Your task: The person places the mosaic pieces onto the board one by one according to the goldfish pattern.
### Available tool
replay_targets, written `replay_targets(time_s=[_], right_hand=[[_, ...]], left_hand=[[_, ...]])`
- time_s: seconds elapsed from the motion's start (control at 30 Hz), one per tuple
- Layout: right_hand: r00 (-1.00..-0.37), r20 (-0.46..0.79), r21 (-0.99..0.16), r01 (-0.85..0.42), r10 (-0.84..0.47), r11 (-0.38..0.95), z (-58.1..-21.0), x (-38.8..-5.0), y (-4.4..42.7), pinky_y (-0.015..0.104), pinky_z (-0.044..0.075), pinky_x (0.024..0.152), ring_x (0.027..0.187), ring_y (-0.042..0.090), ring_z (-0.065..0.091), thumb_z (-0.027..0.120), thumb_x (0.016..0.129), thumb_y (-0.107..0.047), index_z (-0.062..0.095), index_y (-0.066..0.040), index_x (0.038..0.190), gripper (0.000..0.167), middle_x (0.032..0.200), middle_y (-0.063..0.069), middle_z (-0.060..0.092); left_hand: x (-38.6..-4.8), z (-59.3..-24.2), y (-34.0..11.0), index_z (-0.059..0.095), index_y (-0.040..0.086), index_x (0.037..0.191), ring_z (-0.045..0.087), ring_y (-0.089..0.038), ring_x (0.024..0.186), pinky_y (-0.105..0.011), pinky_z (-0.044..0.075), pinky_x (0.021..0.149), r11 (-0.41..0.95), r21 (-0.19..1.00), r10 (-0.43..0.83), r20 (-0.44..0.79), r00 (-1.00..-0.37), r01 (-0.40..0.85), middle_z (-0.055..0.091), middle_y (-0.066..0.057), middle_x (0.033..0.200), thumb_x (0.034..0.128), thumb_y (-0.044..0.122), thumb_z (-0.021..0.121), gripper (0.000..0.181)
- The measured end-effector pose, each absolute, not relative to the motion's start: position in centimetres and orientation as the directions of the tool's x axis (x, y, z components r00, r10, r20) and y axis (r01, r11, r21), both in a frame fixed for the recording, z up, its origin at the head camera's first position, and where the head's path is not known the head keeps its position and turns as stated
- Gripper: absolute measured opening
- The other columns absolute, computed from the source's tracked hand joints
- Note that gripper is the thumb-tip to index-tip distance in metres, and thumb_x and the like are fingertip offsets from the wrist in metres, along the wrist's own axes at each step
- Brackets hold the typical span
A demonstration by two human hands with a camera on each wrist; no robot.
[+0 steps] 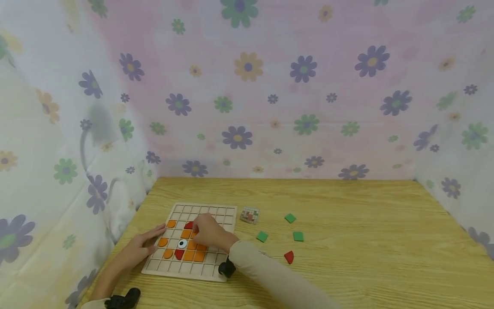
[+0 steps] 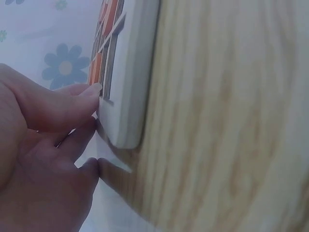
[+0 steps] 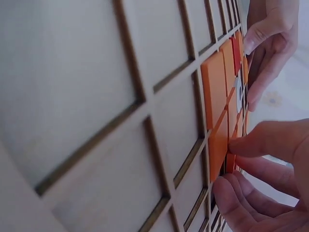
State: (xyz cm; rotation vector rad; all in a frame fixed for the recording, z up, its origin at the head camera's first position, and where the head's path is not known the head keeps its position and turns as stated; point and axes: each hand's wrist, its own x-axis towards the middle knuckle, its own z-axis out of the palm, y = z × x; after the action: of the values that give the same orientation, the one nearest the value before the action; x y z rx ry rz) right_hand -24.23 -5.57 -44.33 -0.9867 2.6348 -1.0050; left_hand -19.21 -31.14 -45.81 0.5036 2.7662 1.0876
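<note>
A tabletop booth, with floral cloth round three sides of a wood-grain table; wider setting unclear.

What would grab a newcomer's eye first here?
Likely the flowered cloth behind the table. Then the orange squares and white eye piece on the board at the table's left, with the right hand at the squares and the left hand at the board's left edge. Green squares lie to its right.
</note>
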Motion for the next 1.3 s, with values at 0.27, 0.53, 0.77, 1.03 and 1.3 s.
replay_targets(time_s=[0.27,0.53,0.77,1.03,1.3], right_hand=[[-0.751,0.068,-0.579,-0.566,-0.657,0.587,-44.4,-24.0,-5.3,0.019,0.045,0.083,0.104,0.014,0.056,0.065,0.083,0.001,0.073,-0.002,0.103,0.022,0.103,0.006,0.065],[-0.747,0.079,-0.549,-0.585,-0.66,0.596,-44.1,-23.8,-5.2,0.018,0.045,0.082,0.099,0.015,0.057,0.064,0.08,0.006,0.074,-0.002,0.1,0.024,0.098,0.004,0.064],[-0.721,0.108,-0.553,-0.615,-0.684,0.562,-44.1,-23.8,-4.7,0.017,0.045,0.078,0.095,0.014,0.058,0.061,0.078,0.01,0.074,-0.002,0.099,0.028,0.096,0.005,0.065],[-0.688,0.113,-0.648,-0.598,-0.717,0.471,-43.3,-23.6,-2.9,0.017,0.045,0.069,0.091,0.011,0.058,0.058,0.08,0.007,0.072,-0.002,0.104,0.029,0.102,0.005,0.064],[-0.643,0.142,-0.577,-0.672,-0.753,0.465,-42.2,-23.1,-0.4,0.018,0.046,0.073,0.086,0.011,0.058,0.062,0.086,-0.004,0.073,-0.007,0.096,0.015,0.097,0.001,0.063]], left_hand=[[-19.3,-46.1,-31.2,0.05,0.001,0.137,0.025,-0.045,0.133,-0.003,0.02,0.092,0.665,0.691,0.354,0.043,-0.934,0.284,0.036,-0.017,0.147,0.0864,0.002,0.061,0.052],[-19.2,-46.1,-31.1,0.049,0.001,0.137,0.025,-0.044,0.134,-0.011,0.026,0.097,0.673,0.686,0.348,0.037,-0.937,0.277,0.037,-0.016,0.147,0.0866,0.002,0.061,0.052],[-19.2,-45.9,-31.0,0.05,0.0,0.136,0.025,-0.045,0.134,-0.004,0.018,0.093,0.661,0.695,0.345,0.052,-0.937,0.282,0.037,-0.017,0.147,0.0861,0.001,0.061,0.051],[-19.3,-45.9,-31.0,0.051,0.0,0.135,0.026,-0.042,0.134,-0.002,0.016,0.092,0.65,0.7,0.349,0.071,-0.934,0.296,0.038,-0.019,0.146,0.0862,0.003,0.061,0.05],[-19.2,-46.0,-31.0,0.05,0.0,0.136,0.024,-0.046,0.134,-0.001,0.017,0.09,0.658,0.703,0.336,0.044,-0.941,0.268,0.036,-0.017,0.147,0.086,0.0,0.06,0.051]])
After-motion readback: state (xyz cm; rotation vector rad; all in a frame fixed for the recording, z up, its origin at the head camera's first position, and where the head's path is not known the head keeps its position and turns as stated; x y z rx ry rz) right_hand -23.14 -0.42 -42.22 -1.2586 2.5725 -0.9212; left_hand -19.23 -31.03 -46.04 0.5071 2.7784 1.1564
